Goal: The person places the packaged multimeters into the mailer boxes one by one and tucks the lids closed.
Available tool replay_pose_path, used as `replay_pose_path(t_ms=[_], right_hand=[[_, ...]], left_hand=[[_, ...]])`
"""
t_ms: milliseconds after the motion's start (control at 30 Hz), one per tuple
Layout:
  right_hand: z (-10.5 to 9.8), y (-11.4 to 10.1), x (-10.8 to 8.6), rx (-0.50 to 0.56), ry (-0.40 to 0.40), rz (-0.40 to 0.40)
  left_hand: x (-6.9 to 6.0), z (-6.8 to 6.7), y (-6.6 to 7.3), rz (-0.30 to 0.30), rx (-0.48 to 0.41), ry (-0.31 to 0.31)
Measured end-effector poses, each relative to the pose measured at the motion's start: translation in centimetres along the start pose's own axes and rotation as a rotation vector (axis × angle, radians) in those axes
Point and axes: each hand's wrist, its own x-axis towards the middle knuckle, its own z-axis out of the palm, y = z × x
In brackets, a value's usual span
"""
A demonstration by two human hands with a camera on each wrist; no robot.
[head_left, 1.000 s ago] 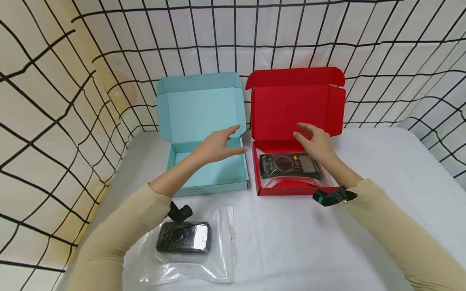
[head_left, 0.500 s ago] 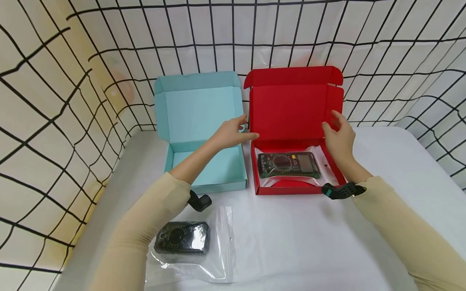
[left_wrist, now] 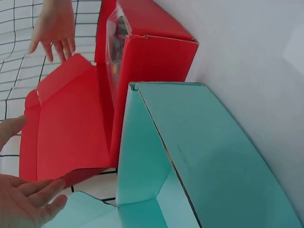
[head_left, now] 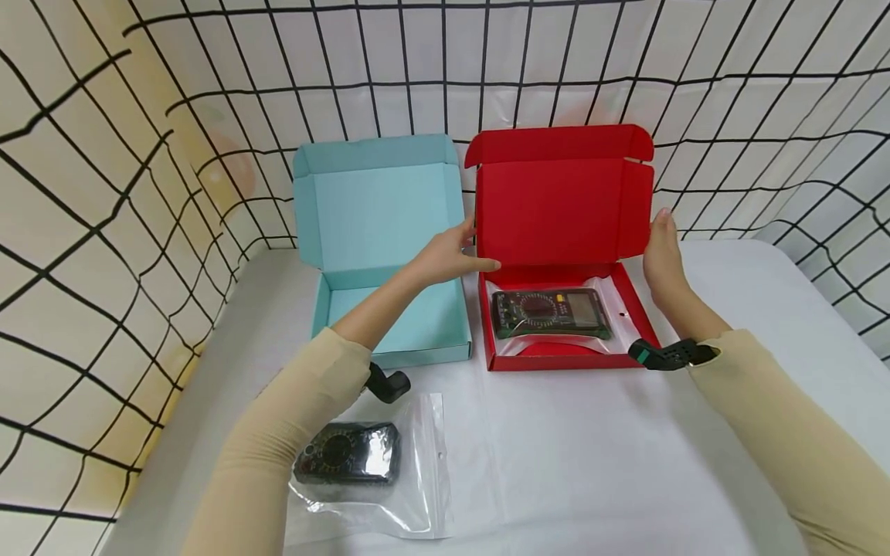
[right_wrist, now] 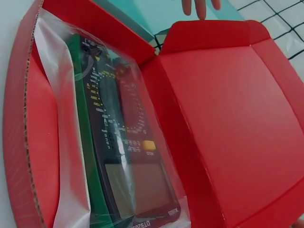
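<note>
A black-and-green digital multimeter [head_left: 552, 313] lies in a clear plastic bag inside the red cardboard box [head_left: 558, 362], whose lid stands raised. At the lid's left edge is my left hand [head_left: 445, 256], fingers extended and thumb spread apart; in the left wrist view its fingers [left_wrist: 45, 192] reach the lid's flap. My right hand [head_left: 665, 262] is held upright beside the lid's right flap, fingers straight and partly hidden behind it. The right wrist view shows the multimeter [right_wrist: 128, 137] close up, its dial and yellow button visible through the plastic.
Left of the red box stands a light-blue box [head_left: 417, 357], lid raised. A second bagged multimeter [head_left: 348, 453] lies on the white table [head_left: 570, 463] in front, partly behind my left sleeve. Black wire mesh [head_left: 556, 81] encloses the back and sides.
My right hand has moved right, from above the multimeter to the lid's right edge. The left hand has shifted right from the light-blue box to the red lid's left edge.
</note>
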Motion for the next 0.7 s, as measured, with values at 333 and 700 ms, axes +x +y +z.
replay_pose_path(t_ms=[333,700], right_hand=[[0.1,-0.3,-0.3,0.084,0.006,0.048],[-0.4,0.4,-1.0,0.096,0.015,0.032]], left_hand=[[0.5,-0.1,-0.3,-0.129,-0.164,0.032],[1.0,0.7,-1.1,-0.12,-0.198,0.095]])
